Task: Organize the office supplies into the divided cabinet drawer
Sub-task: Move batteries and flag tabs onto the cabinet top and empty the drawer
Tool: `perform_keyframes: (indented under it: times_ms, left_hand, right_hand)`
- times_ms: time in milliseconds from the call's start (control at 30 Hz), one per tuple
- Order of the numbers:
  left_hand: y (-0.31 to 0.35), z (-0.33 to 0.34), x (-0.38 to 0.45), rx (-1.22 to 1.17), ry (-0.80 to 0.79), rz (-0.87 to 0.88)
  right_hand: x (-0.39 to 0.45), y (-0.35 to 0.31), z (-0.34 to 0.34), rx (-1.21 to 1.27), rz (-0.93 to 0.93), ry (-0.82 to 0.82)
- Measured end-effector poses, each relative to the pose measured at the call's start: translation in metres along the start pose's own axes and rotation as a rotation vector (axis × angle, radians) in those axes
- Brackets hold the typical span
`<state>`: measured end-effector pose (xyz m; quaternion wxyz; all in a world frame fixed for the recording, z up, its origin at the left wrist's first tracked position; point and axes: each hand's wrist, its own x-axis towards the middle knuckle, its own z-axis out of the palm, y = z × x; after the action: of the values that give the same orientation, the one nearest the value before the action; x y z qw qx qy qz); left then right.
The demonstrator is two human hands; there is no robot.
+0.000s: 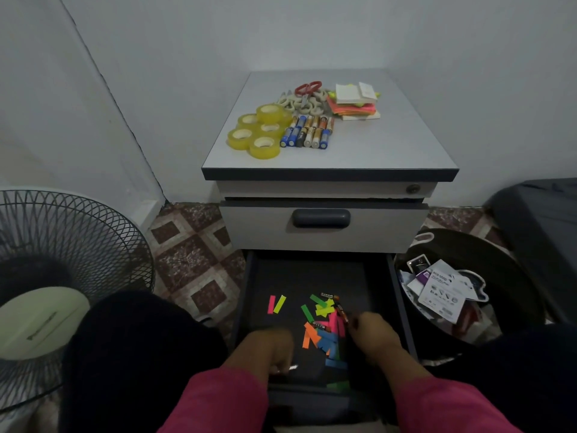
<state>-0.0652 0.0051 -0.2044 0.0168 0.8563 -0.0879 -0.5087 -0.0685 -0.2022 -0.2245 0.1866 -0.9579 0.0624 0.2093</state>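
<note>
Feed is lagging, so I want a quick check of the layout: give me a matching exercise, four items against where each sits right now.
Items:
1. tape rolls
2. scissors
3. paper strips
4. packaging

Places:
A. in the open bottom drawer
B. in the bin right of the cabinet
C. front left of the supplies on the cabinet top
D. rear of the cabinet top, on the pale clips

Pairs: 1-C, 2-D, 3-A, 4-B
</note>
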Motion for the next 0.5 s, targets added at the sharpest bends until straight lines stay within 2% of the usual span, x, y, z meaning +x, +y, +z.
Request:
perform_keyframes:
  times_ms: [67,200,333,500]
  left_hand:
    - [0.006,-0.008,0.009,-0.1,0.218,0.101]
    - [0.02,-0.016,0.021,-0.121,0.485,0.163]
    - [0.026,-0.013,0.034,-0.054,0.642,0.217]
    - [0.035,-0.008,0.045,0.007,0.716,0.251]
  right_hand:
    - [0.003,0.0,0.003,0.001,0.001,0.047]
    - [0.007,0.0,0.006,0.001,0.003,0.097]
    - [0.013,-0.001,0.01,0.021,0.003,0.13]
    - [0.02,-0.002,0.016,0.022,-0.014,0.134]
